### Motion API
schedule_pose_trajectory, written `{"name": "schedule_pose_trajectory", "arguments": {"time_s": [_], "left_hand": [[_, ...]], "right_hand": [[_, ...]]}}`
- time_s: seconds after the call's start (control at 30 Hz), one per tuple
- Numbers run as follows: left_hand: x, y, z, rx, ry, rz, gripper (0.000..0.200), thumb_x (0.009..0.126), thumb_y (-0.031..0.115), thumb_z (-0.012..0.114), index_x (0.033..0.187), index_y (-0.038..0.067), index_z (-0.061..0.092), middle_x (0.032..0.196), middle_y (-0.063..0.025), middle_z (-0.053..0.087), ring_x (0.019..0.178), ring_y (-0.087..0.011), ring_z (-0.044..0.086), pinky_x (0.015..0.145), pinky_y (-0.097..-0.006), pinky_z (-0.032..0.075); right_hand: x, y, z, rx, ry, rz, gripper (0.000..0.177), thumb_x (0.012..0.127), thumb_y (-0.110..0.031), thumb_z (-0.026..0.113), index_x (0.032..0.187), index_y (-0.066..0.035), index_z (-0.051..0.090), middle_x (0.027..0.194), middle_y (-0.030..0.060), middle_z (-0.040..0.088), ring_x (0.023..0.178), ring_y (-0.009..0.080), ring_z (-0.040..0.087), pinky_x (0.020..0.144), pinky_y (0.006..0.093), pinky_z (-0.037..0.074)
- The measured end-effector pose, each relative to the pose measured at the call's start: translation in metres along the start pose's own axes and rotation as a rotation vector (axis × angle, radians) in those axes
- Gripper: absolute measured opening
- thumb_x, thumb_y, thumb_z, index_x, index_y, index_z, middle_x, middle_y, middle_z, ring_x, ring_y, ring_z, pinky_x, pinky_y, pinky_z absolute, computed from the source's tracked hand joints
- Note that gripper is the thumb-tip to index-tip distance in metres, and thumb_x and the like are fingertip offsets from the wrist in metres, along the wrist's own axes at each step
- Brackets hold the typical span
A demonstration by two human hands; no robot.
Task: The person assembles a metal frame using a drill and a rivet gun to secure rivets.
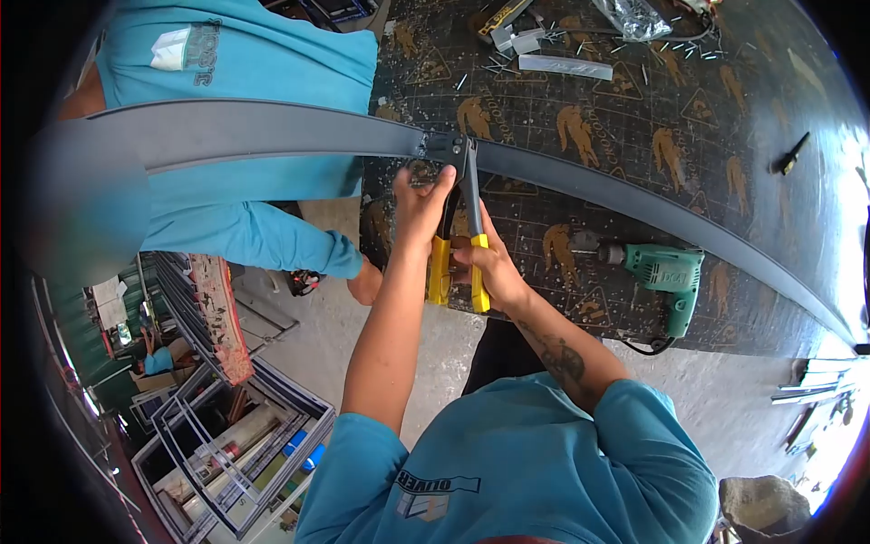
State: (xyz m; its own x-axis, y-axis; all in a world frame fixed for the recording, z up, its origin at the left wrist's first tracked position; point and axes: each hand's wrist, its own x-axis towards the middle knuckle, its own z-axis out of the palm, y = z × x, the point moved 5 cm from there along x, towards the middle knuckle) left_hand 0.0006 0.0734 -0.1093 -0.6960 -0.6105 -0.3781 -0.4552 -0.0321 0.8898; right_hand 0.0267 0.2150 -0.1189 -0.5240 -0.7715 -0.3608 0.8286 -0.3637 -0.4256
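Note:
A hand riveter (459, 156) with yellow handle grips is held across a long grey metal profile (580, 172). Its head lies against the profile, nose toward the left. My left hand (421, 210) is closed at the tool's upper part, thumb against the riveter just below its head; some of its fingers are hidden. Lower down, my right hand (494, 270) wraps the right yellow grip, with fingertips showing between the two handles. The handles stand slightly apart. Leftward, the profile passes in front of a co-worker in a blue shirt (236, 63).
On the dark, printed worktable (517, 204) lie a green power drill (666, 276), a screwdriver (796, 152), a labelled clear strip (566, 67), a plastic bag (632, 18) and scattered rivets. Metal frames (245, 453) are stacked at lower left. The co-worker's hand (365, 280) hangs beside the table.

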Motion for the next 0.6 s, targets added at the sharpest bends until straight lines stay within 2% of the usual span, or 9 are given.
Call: {"name": "schedule_pose_trajectory", "arguments": {"time_s": [0.03,0.07,0.1,0.13,0.17,0.2,0.3,0.53,0.6], "left_hand": [[0.004,0.001,-0.005,0.015,0.127,0.007,0.096,0.080,0.025,0.077,0.143,-0.005,0.011,0.097,-0.0124,0.060,0.094,-0.0218,0.059,0.088,-0.0324,0.047],[0.007,0.003,-0.009,0.024,0.121,0.004,0.096,0.080,0.025,0.077,0.143,-0.005,0.011,0.097,-0.0124,0.060,0.094,-0.0218,0.059,0.088,-0.0324,0.047],[0.011,0.004,-0.008,0.000,0.011,-0.018,0.106,0.081,0.030,0.075,0.143,-0.002,-0.005,0.107,-0.0156,0.059,0.099,-0.0230,0.060,0.088,-0.0353,0.048],[0.014,0.008,-0.004,-0.027,-0.098,-0.039,0.117,0.082,0.034,0.074,0.143,0.000,-0.020,0.117,-0.0188,0.058,0.105,-0.0242,0.060,0.089,-0.0383,0.048],[0.021,0.004,-0.004,-0.065,-0.107,-0.022,0.113,0.080,0.030,0.076,0.144,0.001,-0.013,0.116,-0.0205,0.058,0.104,-0.0247,0.060,0.086,-0.0389,0.050],[0.029,-0.003,-0.005,-0.065,-0.114,-0.022,0.113,0.080,0.030,0.076,0.144,0.001,-0.013,0.116,-0.0205,0.058,0.104,-0.0247,0.060,0.086,-0.0389,0.050],[0.042,-0.013,-0.003,0.004,-0.073,-0.025,0.107,0.076,0.022,0.080,0.140,0.000,-0.002,0.113,-0.0248,0.057,0.099,-0.0258,0.061,0.080,-0.0340,0.053],[0.042,-0.007,0.004,-0.113,-0.077,-0.085,0.103,0.075,0.021,0.081,0.138,-0.003,0.004,0.111,-0.0219,0.057,0.095,-0.0247,0.062,0.079,-0.0336,0.054],[0.044,-0.004,0.003,-0.115,-0.102,-0.002,0.098,0.075,0.019,0.081,0.138,-0.003,0.009,0.111,-0.0207,0.056,0.093,-0.0239,0.062,0.078,-0.0321,0.054]], "right_hand": [[0.005,0.002,0.001,0.009,0.005,-0.003,0.090,0.080,-0.006,0.053,0.153,-0.030,0.005,0.097,0.0027,0.045,0.087,0.0157,0.049,0.069,0.0334,0.048],[0.008,0.006,0.002,-0.004,0.019,0.017,0.090,0.080,-0.007,0.051,0.152,-0.031,0.003,0.107,0.0086,0.050,0.095,0.0210,0.053,0.074,0.0376,0.049],[0.011,0.010,0.003,-0.018,0.032,0.035,0.089,0.081,-0.008,0.050,0.152,-0.032,0.001,0.116,0.0146,0.054,0.103,0.0263,0.057,0.080,0.0419,0.050],[0.013,0.011,0.005,-0.013,0.036,0.028,0.089,0.081,-0.008,0.050,0.152,-0.032,0.001,0.116,0.0146,0.054,0.103,0.0263,0.057,0.080,0.0419,0.050],[0.013,0.012,0.007,-0.022,0.053,0.037,0.089,0.081,-0.008,0.050,0.152,-0.033,0.001,0.117,0.0146,0.054,0.102,0.0265,0.057,0.080,0.0416,0.050],[0.013,0.014,0.007,-0.033,0.071,0.048,0.089,0.081,-0.008,0.050,0.152,-0.033,0.001,0.117,0.0146,0.054,0.102,0.0266,0.058,0.081,0.0414,0.050],[0.014,0.020,0.008,0.009,0.075,0.038,0.090,0.081,-0.009,0.051,0.152,-0.033,0.001,0.116,0.0137,0.054,0.100,0.0262,0.058,0.080,0.0406,0.050],[0.019,0.023,0.006,0.058,0.073,0.034,0.090,0.082,-0.009,0.052,0.152,-0.034,0.001,0.109,0.0095,0.053,0.098,0.0229,0.058,0.078,0.0385,0.050],[0.020,0.022,0.008,0.038,0.059,0.018,0.089,0.083,-0.007,0.052,0.152,-0.033,0.002,0.104,0.0058,0.052,0.093,0.0197,0.057,0.076,0.0367,0.050]]}}
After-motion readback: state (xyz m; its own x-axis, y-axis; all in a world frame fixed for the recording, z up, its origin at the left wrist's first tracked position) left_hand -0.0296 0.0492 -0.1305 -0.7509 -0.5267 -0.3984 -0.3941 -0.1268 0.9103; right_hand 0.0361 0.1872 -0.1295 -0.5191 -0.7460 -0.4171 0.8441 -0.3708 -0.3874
